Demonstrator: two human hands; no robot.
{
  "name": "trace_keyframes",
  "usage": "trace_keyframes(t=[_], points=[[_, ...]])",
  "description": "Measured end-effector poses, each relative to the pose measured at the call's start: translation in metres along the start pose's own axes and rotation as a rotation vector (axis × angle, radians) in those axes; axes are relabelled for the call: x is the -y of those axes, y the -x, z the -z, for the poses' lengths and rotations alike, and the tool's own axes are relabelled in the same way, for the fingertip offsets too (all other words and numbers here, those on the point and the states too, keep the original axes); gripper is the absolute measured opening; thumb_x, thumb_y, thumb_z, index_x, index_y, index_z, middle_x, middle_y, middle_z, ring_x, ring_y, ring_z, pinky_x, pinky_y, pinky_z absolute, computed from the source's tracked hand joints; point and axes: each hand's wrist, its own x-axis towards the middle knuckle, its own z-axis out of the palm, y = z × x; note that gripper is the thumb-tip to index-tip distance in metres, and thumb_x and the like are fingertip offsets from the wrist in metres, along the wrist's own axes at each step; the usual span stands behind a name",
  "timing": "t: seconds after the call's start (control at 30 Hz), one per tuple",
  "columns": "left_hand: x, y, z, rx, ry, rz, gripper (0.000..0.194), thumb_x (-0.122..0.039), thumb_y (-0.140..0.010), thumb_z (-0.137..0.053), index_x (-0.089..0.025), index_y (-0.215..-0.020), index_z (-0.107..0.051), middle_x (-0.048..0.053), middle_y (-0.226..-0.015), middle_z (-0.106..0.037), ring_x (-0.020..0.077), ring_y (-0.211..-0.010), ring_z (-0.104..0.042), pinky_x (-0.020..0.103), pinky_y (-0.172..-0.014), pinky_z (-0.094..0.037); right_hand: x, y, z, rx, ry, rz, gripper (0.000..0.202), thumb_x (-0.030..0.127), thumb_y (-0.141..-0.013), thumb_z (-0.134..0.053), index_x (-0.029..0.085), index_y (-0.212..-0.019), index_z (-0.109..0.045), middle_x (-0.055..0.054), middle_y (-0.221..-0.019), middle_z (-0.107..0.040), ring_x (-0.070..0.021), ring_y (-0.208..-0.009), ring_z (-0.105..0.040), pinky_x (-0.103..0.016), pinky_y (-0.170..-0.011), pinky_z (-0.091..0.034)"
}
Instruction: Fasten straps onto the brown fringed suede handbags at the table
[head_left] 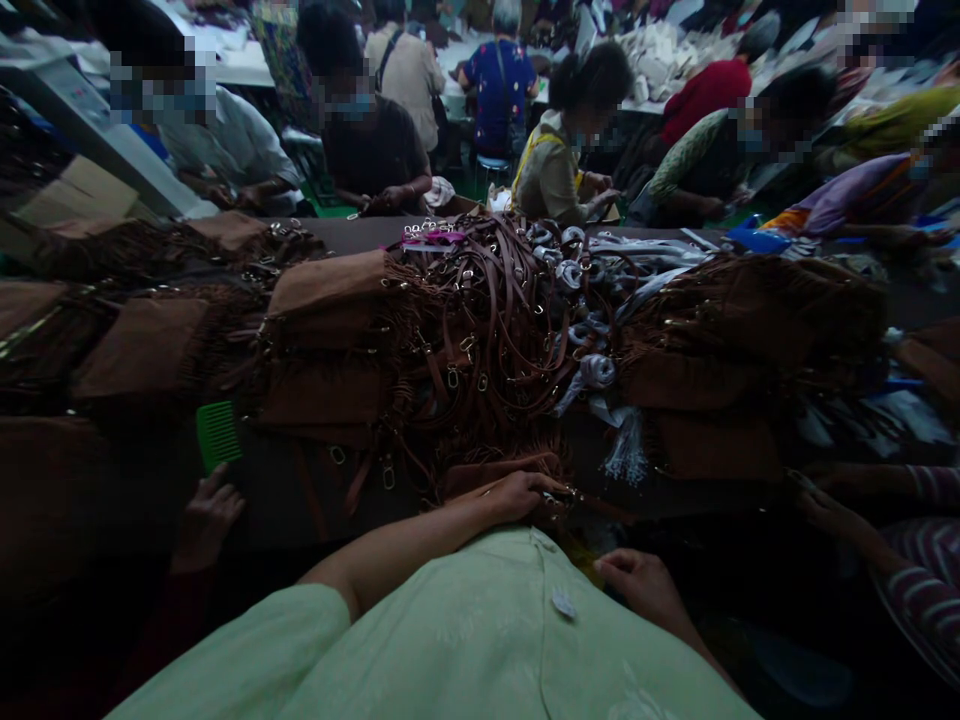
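Note:
My left hand (pixel 521 494) reaches across in front of my light green shirt and is closed on the edge of a brown suede bag (pixel 491 470) at the table's near edge. Small gold-coloured metal fittings (pixel 562 494) show by its fingertips. My right hand (pixel 639 578) is lower, off the table edge and apart from the bag. Its thumb and fingers are drawn together, and what they pinch, if anything, is too dark to see. Beyond the bag lies a tangled heap of brown straps (pixel 499 330) with metal clips.
Stacks of fringed brown bags (pixel 330 390) (pixel 712 450) flank the straps, with grey tassels (pixel 624 455) between. At left a co-worker's hand (pixel 210 510) holds a green comb (pixel 218 437). At right are another person's hands (pixel 840 500) in striped sleeves. Several people sit across the table.

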Motion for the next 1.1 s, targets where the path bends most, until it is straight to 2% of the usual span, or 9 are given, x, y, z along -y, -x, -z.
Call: trace_keyframes(t=[0.13, 0.27, 0.37, 0.5, 0.6, 0.73, 0.83, 0.97, 1.1], points=[[-0.001, 0.0, 0.001, 0.014, 0.043, -0.04, 0.036, -0.016, -0.073, -0.057, -0.015, -0.108, -0.066, 0.007, -0.109, -0.065, 0.0171, -0.096, -0.057, 0.029, -0.091, -0.041, 0.004, -0.003, -0.004, -0.03, -0.05, 0.008, 0.03, 0.043, -0.065, -0.06, 0.016, -0.066, -0.072, -0.006, -0.07, -0.07, -0.0207, -0.069, -0.062, -0.027, -0.064, -0.044], [-0.004, 0.0, 0.001, -0.01, 0.055, -0.023, 0.034, -0.019, -0.075, -0.057, -0.013, -0.107, -0.066, 0.007, -0.103, -0.066, 0.0169, -0.09, -0.059, 0.029, -0.086, -0.043, 0.016, -0.004, -0.003, -0.059, -0.271, 0.02, 0.044, 0.046, -0.061, -0.065, 0.015, -0.092, -0.071, -0.003, -0.064, -0.066, -0.0177, -0.061, -0.059, -0.027, -0.058, -0.044], [-0.005, 0.0, 0.002, -0.02, 0.028, -0.004, 0.035, -0.02, -0.076, -0.055, -0.013, -0.109, -0.065, 0.006, -0.096, -0.067, 0.0156, -0.085, -0.059, 0.027, -0.081, -0.044, 0.028, -0.005, 0.0, 0.065, -0.567, -0.01, 0.045, 0.047, -0.06, -0.068, 0.014, -0.091, -0.07, -0.003, -0.064, -0.064, -0.0153, -0.06, -0.057, -0.026, -0.058, -0.045], [-0.006, 0.002, 0.004, 0.004, -0.033, -0.016, 0.036, -0.021, -0.077, -0.054, -0.014, -0.111, -0.064, 0.005, -0.093, -0.067, 0.0143, -0.082, -0.058, 0.025, -0.078, -0.043, 0.041, -0.009, -0.001, 0.216, -0.897, -0.049, 0.043, 0.036, -0.054, -0.075, 0.015, -0.092, -0.069, -0.007, -0.082, -0.068, -0.0175, -0.076, -0.062, -0.029, -0.073, -0.047], [-0.007, 0.003, 0.005, -0.028, -0.11, -0.004, 0.032, -0.02, -0.077, -0.053, -0.013, -0.106, -0.066, 0.005, -0.093, -0.067, 0.0144, -0.082, -0.058, 0.025, -0.078, -0.044, 0.046, -0.017, -0.002, 0.155, -0.778, -0.005, 0.045, 0.036, -0.055, -0.074, 0.015, -0.094, -0.069, -0.008, -0.086, -0.068, -0.02, -0.078, -0.062, -0.034, -0.076, -0.048], [-0.011, 0.002, 0.003, -0.082, -0.228, 0.011, 0.03, -0.018, -0.076, -0.052, -0.014, -0.103, -0.067, 0.005, -0.094, -0.068, 0.0153, -0.083, -0.059, 0.026, -0.078, -0.044, 0.05, -0.033, -0.005, -0.161, -0.308, 0.197, 0.031, 0.046, -0.067, -0.063, 0.018, -0.077, -0.071, -0.01, -0.091, -0.065, -0.0245, -0.088, -0.058, -0.037, -0.083, -0.044], [-0.012, 0.001, 0.002, -0.067, -0.278, -0.086, 0.033, -0.013, -0.077, -0.048, -0.016, -0.104, -0.066, 0.005, -0.101, -0.067, 0.0157, -0.089, -0.06, 0.026, -0.081, -0.044, 0.057, -0.046, -0.014, -0.336, -0.204, 0.351, 0.031, 0.048, -0.075, -0.055, 0.02, -0.075, -0.068, -0.008, -0.098, -0.063, -0.0234, -0.095, -0.055, -0.034, -0.087, -0.04], [-0.004, -0.002, 0.002, -0.041, -0.318, -0.12, 0.031, -0.014, -0.077, -0.048, -0.014, -0.102, -0.066, 0.007, -0.097, -0.068, 0.0157, -0.085, -0.06, 0.025, -0.077, -0.044, 0.064, -0.062, -0.036, -0.256, -0.297, 0.318, 0.038, 0.049, -0.083, -0.04, 0.018, -0.077, -0.061, -0.002, -0.066, -0.06, -0.0158, -0.063, -0.053, -0.026, -0.064, -0.041], [0.005, -0.006, 0.003, -0.061, -0.304, -0.017, 0.027, -0.018, -0.076, -0.052, -0.012, -0.098, -0.065, 0.006, -0.092, -0.067, 0.0157, -0.083, -0.06, 0.026, -0.076, -0.045, 0.058, -0.072, -0.052, -0.191, -0.279, 0.316, 0.035, 0.05, -0.075, -0.051, 0.017, -0.069, -0.061, -0.003, -0.069, -0.062, -0.0181, -0.07, -0.055, -0.027, -0.067, -0.041]])
